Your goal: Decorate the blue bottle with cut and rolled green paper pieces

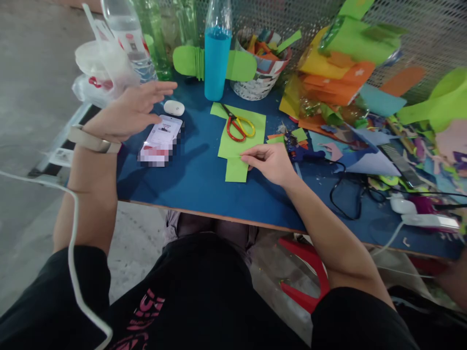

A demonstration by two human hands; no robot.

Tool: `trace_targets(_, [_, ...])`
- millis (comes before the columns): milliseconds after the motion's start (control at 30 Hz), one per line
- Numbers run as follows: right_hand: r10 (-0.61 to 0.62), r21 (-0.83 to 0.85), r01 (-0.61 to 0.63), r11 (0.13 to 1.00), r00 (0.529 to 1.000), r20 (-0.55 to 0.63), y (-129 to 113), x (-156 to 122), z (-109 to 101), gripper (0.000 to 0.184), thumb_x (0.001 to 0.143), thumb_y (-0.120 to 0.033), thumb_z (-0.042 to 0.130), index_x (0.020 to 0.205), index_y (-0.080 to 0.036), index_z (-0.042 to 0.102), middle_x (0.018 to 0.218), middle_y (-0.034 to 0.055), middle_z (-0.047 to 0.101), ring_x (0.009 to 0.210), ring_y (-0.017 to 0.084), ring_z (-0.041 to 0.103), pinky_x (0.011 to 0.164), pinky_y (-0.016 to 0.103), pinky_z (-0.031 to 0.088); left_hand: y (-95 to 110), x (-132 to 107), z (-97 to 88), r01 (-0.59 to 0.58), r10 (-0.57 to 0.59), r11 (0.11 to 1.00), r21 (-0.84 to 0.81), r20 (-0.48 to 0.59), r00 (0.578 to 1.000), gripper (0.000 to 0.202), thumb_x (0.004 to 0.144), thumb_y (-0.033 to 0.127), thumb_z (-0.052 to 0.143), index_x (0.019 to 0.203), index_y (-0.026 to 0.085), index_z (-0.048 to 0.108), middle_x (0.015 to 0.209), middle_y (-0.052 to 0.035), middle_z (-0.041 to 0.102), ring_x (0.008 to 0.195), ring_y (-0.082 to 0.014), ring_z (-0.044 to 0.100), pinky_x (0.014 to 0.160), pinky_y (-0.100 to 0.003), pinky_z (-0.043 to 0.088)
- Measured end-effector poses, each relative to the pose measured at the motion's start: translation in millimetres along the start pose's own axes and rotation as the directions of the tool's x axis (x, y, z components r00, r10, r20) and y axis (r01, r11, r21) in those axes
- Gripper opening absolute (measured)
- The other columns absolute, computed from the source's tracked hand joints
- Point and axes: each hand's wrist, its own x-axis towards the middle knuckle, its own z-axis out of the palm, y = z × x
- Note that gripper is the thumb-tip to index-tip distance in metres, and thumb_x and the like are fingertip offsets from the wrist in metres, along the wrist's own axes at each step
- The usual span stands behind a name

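My left hand (127,111) is held above the table's left side, fingers stretched out and holding nothing. Just right of it lie a phone (162,138) with its screen lit and a white earbud case (174,108). My right hand (272,163) pinches the edge of a small green paper piece (236,171) between thumb and fingers. That piece sits against the lower edge of a larger green paper sheet (228,141). Scissors (237,130) with one red and one yellow handle loop rest on the sheet, and their blades look closed.
Behind stand a bottle of blue liquid (215,65), a clear bottle (133,43) and a basket of paper scraps (255,80). Coloured paper and offcuts (335,87) pile up at right, beside a black cable (337,194). A white cable (75,218) crosses my left arm.
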Motion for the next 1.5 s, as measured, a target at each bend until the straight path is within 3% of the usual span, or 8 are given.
trace_targets(100, [0.003,-0.001,-0.003,1.0,1.0,-0.004,1,0,0,0.05,0.083,-0.067,0.103,0.097,-0.019,0.094,0.085,0.0092,0.087,0.073,0.024,0.081,0.07,0.043,0.076,-12,-3,4.6,0.06,-0.06,0.997,0.043,-0.015,0.998,0.102,0.09,-0.006,0.065,0.182,0.03,0.043,0.186,-0.006,0.052,0.176,-0.0246,0.046,0.148,-0.057,0.035])
trace_targets(200, [0.014,-0.013,-0.014,1.0,1.0,-0.001,1,0,0,0.05,0.082,-0.067,0.103,0.097,-0.02,0.094,0.086,0.0088,0.087,0.074,0.025,0.082,0.072,0.045,0.077,-21,-8,10.8,0.168,-0.161,0.981,0.095,-0.069,0.984,0.102,0.091,0.0,0.069,0.184,0.033,0.042,0.188,-0.0077,0.049,0.177,-0.0326,0.043,0.144,-0.064,0.038])
trace_targets(367, [0.008,-0.007,-0.008,1.0,1.0,-0.009,1,0,0,0.049,0.082,-0.067,0.103,0.096,-0.021,0.095,0.084,0.0085,0.087,0.072,0.024,0.081,0.071,0.045,0.077,-29,-23,14.1,0.266,-0.258,0.963,0.036,-0.154,0.954,0.106,0.088,0.004,0.072,0.186,0.025,0.035,0.185,-0.0177,0.05,0.173,-0.034,0.051,0.144,-0.065,0.041])
trace_targets(467, [0.01,-0.008,-0.01,1.0,1.0,-0.012,0,0,0,0.051,0.081,-0.069,0.103,0.096,-0.022,0.095,0.084,0.008,0.087,0.072,0.024,0.081,0.071,0.045,0.077,-30,-32,14.1,0.267,-0.267,0.963,-0.022,-0.157,0.951,0.111,0.085,0.011,0.078,0.185,0.027,0.031,0.184,-0.0167,0.052,0.168,-0.032,0.057,0.139,-0.063,0.049])
trace_targets(600, [0.011,-0.016,-0.011,1.0,1.0,-0.007,0,0,0,0.051,0.081,-0.07,0.103,0.096,-0.022,0.095,0.083,0.0075,0.087,0.071,0.024,0.081,0.07,0.045,0.077,-33,-39,16.5,0.235,-0.238,0.971,-0.039,-0.192,0.952,0.11,0.082,0.015,0.084,0.18,0.03,0.037,0.179,-0.0163,0.059,0.164,-0.0348,0.062,0.136,-0.064,0.055])
trace_targets(867, [0.005,-0.011,-0.005,1.0,1.0,-0.007,2,0,0,0.047,0.083,-0.066,0.103,0.097,-0.022,0.095,0.084,0.0072,0.087,0.072,0.024,0.081,0.07,0.044,0.077,-43,-38,20.0,0.241,-0.244,0.97,-0.04,-0.202,0.948,0.115,0.081,0.02,0.092,0.178,0.026,0.031,0.172,-0.0194,0.064,0.159,-0.0327,0.066,0.139,-0.066,0.05])
trace_targets(1167, [0.013,-0.012,-0.013,1.0,1.0,0.006,0,0,0,0.049,0.082,-0.068,0.103,0.097,-0.023,0.095,0.084,0.0075,0.086,0.073,0.025,0.082,0.072,0.046,0.078,-38,-42,21.5,0.236,-0.239,0.971,-0.039,-0.176,0.955,0.113,0.082,0.019,0.086,0.18,0.024,0.031,0.182,-0.0234,0.05,0.163,-0.0334,0.062,0.14,-0.062,0.049])
trace_targets(1500, [0.019,-0.004,-0.019,1.0,1.0,-0.004,2,0,0,0.049,0.08,-0.067,0.105,0.097,-0.022,0.095,0.083,0.007,0.086,0.071,0.024,0.081,0.07,0.044,0.076,-40,-39,21.3,0.228,-0.227,0.973,-0.016,-0.183,0.957,0.104,0.086,0.011,0.084,0.177,0.026,0.035,0.182,-0.0243,0.051,0.162,-0.0373,0.062,0.136,-0.068,0.051])
